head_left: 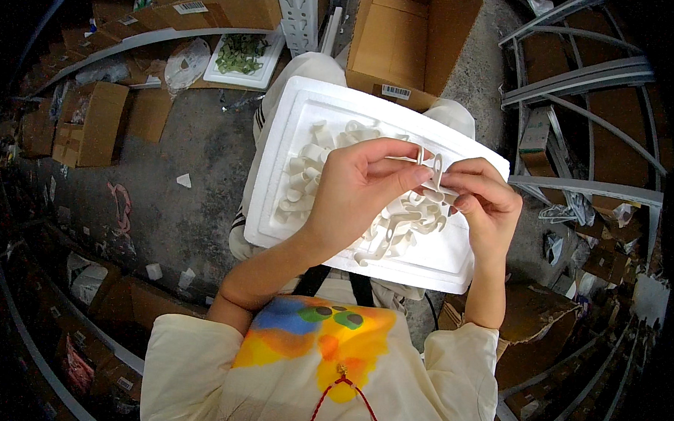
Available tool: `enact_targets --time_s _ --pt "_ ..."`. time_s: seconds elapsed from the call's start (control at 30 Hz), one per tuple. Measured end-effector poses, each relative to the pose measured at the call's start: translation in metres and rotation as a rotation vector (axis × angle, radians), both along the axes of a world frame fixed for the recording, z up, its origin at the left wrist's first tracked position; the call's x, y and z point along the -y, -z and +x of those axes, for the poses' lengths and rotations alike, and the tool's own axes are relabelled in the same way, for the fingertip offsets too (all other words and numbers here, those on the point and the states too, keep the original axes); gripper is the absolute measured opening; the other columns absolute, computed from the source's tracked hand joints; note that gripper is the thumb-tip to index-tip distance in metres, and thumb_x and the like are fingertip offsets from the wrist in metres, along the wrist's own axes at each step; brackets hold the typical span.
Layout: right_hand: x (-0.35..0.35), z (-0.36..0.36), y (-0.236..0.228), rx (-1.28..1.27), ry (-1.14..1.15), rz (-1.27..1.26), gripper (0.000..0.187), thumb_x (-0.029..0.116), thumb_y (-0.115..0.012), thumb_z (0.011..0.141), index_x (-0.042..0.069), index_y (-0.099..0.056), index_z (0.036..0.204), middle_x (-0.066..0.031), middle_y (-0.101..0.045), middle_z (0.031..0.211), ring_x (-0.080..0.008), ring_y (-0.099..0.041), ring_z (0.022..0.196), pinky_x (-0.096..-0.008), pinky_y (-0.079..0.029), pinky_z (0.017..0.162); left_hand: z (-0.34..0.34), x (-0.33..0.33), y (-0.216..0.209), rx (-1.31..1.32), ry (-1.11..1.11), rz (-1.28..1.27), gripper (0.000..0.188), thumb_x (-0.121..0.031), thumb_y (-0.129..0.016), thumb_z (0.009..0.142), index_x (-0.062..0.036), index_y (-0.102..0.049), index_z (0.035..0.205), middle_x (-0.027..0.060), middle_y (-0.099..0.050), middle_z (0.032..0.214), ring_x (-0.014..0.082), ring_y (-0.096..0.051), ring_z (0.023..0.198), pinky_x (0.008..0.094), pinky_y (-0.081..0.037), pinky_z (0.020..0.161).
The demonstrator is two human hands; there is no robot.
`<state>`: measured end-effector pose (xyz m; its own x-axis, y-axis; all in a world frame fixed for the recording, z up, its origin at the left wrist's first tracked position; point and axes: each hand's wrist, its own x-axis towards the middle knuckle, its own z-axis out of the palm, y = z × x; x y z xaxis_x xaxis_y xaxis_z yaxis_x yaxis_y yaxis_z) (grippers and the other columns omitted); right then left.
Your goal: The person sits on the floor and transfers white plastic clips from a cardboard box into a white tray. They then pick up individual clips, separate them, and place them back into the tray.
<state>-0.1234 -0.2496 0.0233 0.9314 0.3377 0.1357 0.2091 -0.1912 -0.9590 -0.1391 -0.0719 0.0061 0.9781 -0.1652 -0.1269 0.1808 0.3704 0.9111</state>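
A white foam tray rests across my lap, tilted a little. Curled white plastic pieces lie heaped in it, shaped like small hooks or clips. Over the tray's right half, my left hand pinches a white plastic hook between thumb and fingers. My right hand meets it from the other side, its fingers bent and closed on the same white piece or on one joined to it; the fingertips partly hide this. More loose pieces lie under both hands.
An open cardboard box stands beyond my knees. At the far left, a white tray holds green pieces. Metal shelving with boxes lines the right, and a carton sits on the left. Paper scraps litter the grey floor.
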Motion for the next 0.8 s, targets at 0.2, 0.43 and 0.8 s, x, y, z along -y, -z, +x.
enact_targets --time_s 0.2,0.43,0.8 --pt "-0.005 -0.003 -0.001 0.188 -0.012 -0.098 0.027 0.008 -0.067 0.065 0.002 -0.064 0.091 -0.0073 -0.056 0.087 -0.0122 -0.053 0.072 -0.0203 -0.043 0.058 0.000 0.002 0.000 -0.002 -0.053 -0.078 0.025 -0.005 -0.059 0.077 0.0086 -0.052 0.097 0.0144 -0.061 0.085 0.0124 -0.059 0.076 0.0205 -0.048 0.067" --pt "-0.017 -0.008 -0.006 0.422 0.054 -0.319 0.032 0.003 -0.070 0.061 0.004 -0.062 0.092 -0.0078 -0.056 0.086 -0.0122 -0.055 0.070 -0.0201 -0.044 0.050 0.001 0.002 0.001 -0.032 -0.083 -0.179 0.024 -0.003 -0.058 0.077 0.0080 -0.052 0.097 0.0140 -0.061 0.087 0.0127 -0.059 0.077 0.0211 -0.048 0.068" --pt "-0.014 -0.007 -0.002 0.630 0.111 -0.366 0.030 0.000 -0.070 0.057 0.002 -0.063 0.087 -0.0089 -0.058 0.077 -0.0188 -0.056 0.065 -0.0249 -0.045 0.055 0.001 0.001 0.001 -0.033 0.022 -0.247 0.026 0.000 -0.058 0.076 0.0054 -0.050 0.100 0.0119 -0.059 0.094 0.0124 -0.057 0.084 0.0213 -0.046 0.074"
